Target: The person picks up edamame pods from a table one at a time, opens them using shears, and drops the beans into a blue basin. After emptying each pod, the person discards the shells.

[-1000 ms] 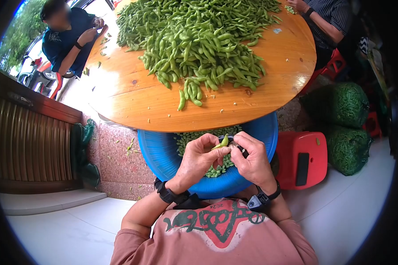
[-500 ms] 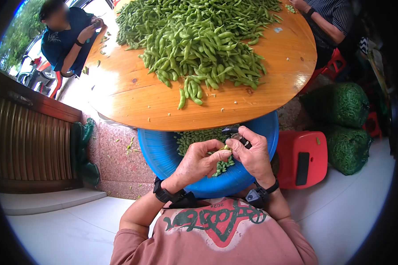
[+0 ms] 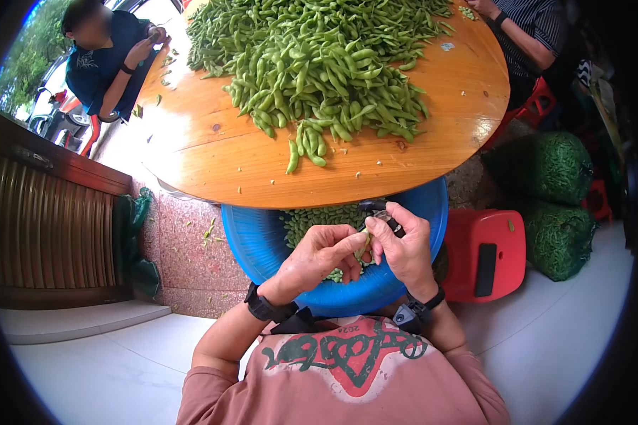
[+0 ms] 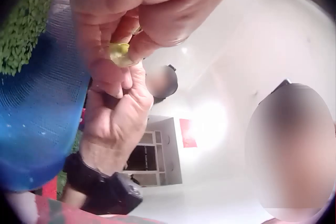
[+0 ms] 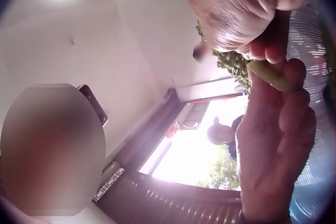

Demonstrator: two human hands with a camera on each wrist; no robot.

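Ceiling (image 5: pixel 100 24) shows only from the wrists; left fingers (image 3: pixel 347 246) and right fingers (image 3: pixel 383 231), curled close, pinch one pod (image 5: pixel 272 76).

Print on my shirt (image 3: pixel 333 386);
nearer me than my left hand (image 3: pixel 317 256): small digits (image 3: pixel 349 329), apparently 202-something; large script (image 3: pixel 347 354) illegible

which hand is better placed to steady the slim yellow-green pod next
Probably the left hand: it pinches the pod over the round blue plastic basin. The right hand is close against the pod, but its grip is unclear.
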